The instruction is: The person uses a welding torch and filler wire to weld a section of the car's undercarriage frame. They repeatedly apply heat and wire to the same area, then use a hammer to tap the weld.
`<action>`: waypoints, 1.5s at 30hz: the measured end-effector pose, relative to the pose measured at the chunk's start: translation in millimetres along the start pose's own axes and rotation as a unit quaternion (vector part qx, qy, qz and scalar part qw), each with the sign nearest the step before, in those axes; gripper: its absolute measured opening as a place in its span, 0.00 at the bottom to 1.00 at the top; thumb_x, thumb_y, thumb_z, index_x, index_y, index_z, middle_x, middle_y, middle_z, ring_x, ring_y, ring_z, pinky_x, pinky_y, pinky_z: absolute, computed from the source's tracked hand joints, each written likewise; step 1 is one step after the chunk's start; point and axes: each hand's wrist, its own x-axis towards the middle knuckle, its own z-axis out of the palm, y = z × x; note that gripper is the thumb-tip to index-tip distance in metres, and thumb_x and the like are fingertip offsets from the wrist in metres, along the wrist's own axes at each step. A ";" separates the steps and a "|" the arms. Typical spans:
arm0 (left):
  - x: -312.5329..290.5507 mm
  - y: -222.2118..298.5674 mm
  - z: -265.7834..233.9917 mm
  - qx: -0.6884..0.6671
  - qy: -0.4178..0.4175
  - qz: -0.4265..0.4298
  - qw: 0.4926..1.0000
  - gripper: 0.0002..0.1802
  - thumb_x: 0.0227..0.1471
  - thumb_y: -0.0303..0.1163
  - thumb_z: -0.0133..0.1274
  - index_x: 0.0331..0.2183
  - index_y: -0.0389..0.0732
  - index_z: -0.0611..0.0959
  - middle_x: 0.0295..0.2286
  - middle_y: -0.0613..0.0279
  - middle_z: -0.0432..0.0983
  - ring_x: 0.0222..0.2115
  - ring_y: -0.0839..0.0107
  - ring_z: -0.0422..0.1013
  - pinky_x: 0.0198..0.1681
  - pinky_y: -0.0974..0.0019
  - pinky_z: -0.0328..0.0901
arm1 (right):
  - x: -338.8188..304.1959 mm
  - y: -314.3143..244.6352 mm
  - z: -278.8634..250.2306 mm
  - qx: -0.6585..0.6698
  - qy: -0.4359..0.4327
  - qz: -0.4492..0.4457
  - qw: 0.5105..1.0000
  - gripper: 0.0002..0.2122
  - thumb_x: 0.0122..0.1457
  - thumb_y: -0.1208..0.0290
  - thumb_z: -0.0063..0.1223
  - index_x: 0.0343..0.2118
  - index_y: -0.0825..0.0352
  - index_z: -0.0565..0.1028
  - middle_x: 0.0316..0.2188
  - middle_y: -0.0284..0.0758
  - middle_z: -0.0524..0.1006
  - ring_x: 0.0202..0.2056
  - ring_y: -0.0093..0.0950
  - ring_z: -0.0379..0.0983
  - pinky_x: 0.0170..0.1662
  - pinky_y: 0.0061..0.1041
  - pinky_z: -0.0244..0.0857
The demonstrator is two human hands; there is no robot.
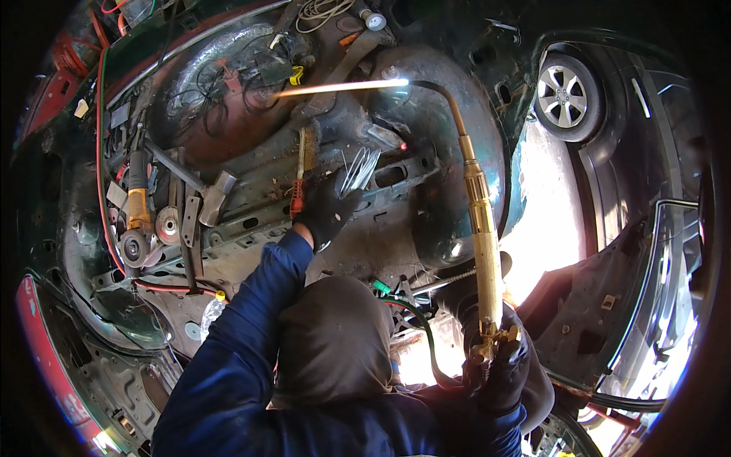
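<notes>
My left hand (332, 213), in a dark glove, is closed around a loose bunch of thin silvery wire (360, 169) above the car's bare metal floor. At the lower right my gloved right hand (499, 373) is at the valve end of a brass gas torch (482, 236), its fingers partly in shadow. The torch stands nearly upright. Its thin bent neck (449, 99) turns left at the top, where a long lit flame (343, 87) shoots leftward, clear of my left hand. A small red glowing spot (403, 146) shows on the metal below the flame.
An angle grinder (137, 198) and a hammer (218, 198) lie at the left among other tools. Beside my left hand is an orange-handled brush (298, 194). A green hose (422, 324) curves near my right hand. A clear bottle (213, 314) stands by my left sleeve.
</notes>
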 end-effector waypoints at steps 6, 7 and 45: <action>8.9 -8.8 -4.8 -0.060 -0.043 -0.010 0.997 0.36 0.63 0.47 0.59 0.59 0.26 0.76 0.50 0.32 0.79 0.53 0.39 0.75 0.59 0.49 0.68 | 0.3 -6.3 4.9 0.026 0.000 0.007 1.000 0.46 0.60 0.30 0.60 0.62 0.75 0.70 0.29 0.36 0.80 0.22 0.21 0.75 0.22 0.20 0.67; 7.9 -10.3 -1.5 -0.068 -0.048 -0.016 0.996 0.35 0.63 0.47 0.59 0.59 0.27 0.76 0.50 0.32 0.79 0.52 0.38 0.76 0.58 0.49 0.68 | 0.7 -5.2 5.2 0.024 0.009 0.004 1.000 0.46 0.60 0.30 0.60 0.62 0.75 0.70 0.29 0.36 0.80 0.22 0.21 0.75 0.22 0.20 0.67; -122.6 239.6 -63.4 -0.097 -0.115 0.404 0.902 0.36 0.56 0.48 0.69 0.61 0.43 0.81 0.40 0.57 0.80 0.37 0.60 0.77 0.40 0.57 0.72 | -13.1 -4.9 15.2 -0.027 -0.016 -0.064 0.997 0.41 0.71 0.33 0.40 0.63 0.74 0.71 0.46 0.42 0.82 0.42 0.28 0.80 0.46 0.27 0.73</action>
